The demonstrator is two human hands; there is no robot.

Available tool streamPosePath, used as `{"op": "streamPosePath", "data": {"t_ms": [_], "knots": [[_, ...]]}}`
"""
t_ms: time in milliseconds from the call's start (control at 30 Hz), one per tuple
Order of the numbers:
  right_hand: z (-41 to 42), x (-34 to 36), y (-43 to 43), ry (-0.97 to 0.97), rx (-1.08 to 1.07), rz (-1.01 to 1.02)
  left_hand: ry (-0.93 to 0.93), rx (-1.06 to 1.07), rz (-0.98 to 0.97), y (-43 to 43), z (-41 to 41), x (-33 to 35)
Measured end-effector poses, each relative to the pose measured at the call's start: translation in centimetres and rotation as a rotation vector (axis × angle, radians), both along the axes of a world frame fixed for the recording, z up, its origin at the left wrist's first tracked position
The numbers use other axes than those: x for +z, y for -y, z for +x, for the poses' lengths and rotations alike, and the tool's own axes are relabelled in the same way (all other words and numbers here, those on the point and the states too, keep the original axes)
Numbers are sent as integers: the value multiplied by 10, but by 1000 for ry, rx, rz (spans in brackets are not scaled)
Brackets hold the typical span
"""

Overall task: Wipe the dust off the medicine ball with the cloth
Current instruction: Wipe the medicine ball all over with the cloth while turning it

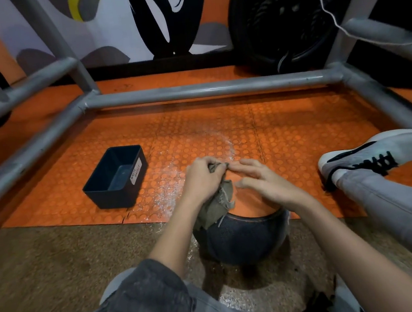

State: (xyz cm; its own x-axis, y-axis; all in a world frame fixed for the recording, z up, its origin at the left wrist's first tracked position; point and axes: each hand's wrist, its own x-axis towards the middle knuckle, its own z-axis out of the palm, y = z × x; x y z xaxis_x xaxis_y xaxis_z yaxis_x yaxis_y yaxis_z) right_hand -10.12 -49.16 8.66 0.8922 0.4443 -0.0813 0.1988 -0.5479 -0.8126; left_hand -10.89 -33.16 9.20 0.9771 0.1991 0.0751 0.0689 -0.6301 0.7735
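Readying to wipe, I think: my left hand [202, 179] grips the cloth [216, 206] atop the ball [243, 239], and my right hand [262, 182] touches the cloth, fingers straight. Next, press and sweep.

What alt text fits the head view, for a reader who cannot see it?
A seated person's left hand grips a frayed olive-green cloth on a round black and orange medicine ball, while the right hand rests on the ball with straight fingers. A dark rectangular plastic bin stands to the left on an orange studded floor mat dusted with white powder.
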Motion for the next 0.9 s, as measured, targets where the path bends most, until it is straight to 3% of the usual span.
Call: {"op": "streamPosePath", "data": {"t_ms": [67,133,200,233,400,467,567,667,767,900], "knots": [[-6,0,-9,52,13,-128,-1,66,-191,3,-5,2],[-11,0,-17,119,-46,-219,-61,87,-513,2,-8,9],[-10,-1,-19,153,-104,-219,-125,87,-786,-4,-12,17],[-7,-1,-19,156,-130,-186,-136,80,-816,-8,-14,19],[0,-5,-13,54,-167,164,-26,118,-758,-21,-26,5],[0,-3,-12,41,-180,268,24,141,-653,-18,-30,0],[4,-7,-6,58,-162,325,-22,84,-411,-15,-33,-5],[9,-11,-3,84,-233,400,9,19,-355,-7,-36,-7],[14,-9,2,-12,-414,558,79,-33,-332,8,-36,-4],[15,-1,9,-55,-518,601,67,-45,-202,17,-33,-14]]}}
